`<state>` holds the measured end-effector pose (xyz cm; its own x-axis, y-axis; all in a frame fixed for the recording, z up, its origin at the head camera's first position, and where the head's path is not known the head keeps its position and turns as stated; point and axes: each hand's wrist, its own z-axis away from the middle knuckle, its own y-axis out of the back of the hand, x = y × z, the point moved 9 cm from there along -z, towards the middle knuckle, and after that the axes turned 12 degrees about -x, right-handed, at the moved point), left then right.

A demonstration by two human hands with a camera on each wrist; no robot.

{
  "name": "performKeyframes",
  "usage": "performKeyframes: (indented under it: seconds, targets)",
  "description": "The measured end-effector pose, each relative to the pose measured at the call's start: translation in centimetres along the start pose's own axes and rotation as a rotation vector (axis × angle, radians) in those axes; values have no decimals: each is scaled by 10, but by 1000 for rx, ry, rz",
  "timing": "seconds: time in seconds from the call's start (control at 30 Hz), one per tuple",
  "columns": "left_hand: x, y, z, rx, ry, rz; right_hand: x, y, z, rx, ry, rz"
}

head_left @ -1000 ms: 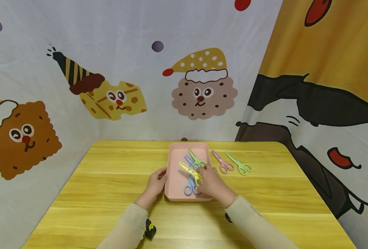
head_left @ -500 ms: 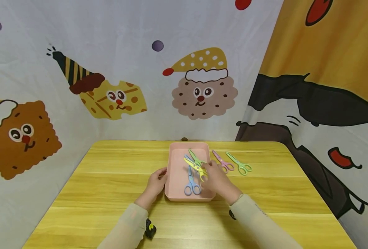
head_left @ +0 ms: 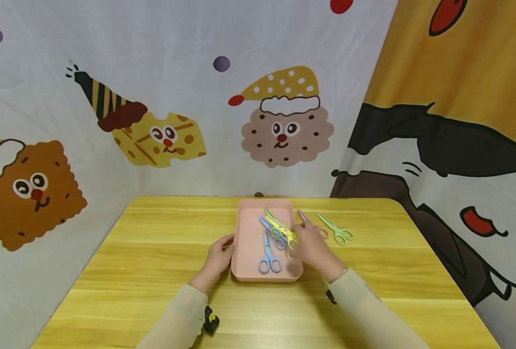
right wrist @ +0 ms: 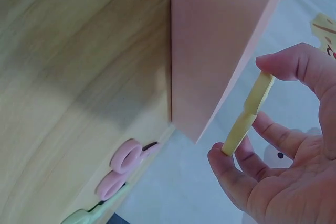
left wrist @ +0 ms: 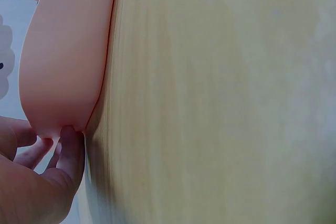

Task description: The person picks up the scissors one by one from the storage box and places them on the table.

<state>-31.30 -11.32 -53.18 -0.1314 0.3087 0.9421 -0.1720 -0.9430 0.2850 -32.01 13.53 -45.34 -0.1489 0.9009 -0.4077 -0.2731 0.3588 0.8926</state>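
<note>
My right hand pinches yellow scissors by the handle, between thumb and fingertips. They hang over the right side of the pink tray, blades pointing to the far left; in the right wrist view the yellow handle is seen edge-on, above the tray rim. Blue scissors lie in the front of the tray. Behind them, another blue pair and green scissors are partly hidden under the yellow ones. My left hand touches the tray's left wall with its fingertips, also in the left wrist view.
Pink scissors, partly behind my right hand, and green scissors lie on the wooden table right of the tray. A cartoon-printed curtain hangs behind the table's far edge.
My right hand has moved right and slightly up with the yellow scissors, from over the tray's middle to its right rim. More of the front blue scissors shows. My left hand has stayed put.
</note>
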Motion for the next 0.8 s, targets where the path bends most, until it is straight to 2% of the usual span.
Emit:
performKeyframes:
  seconds: [0.8]
  targets:
    - [3,0,2,-7,-1,2,25,16,-1,17,-27,-14]
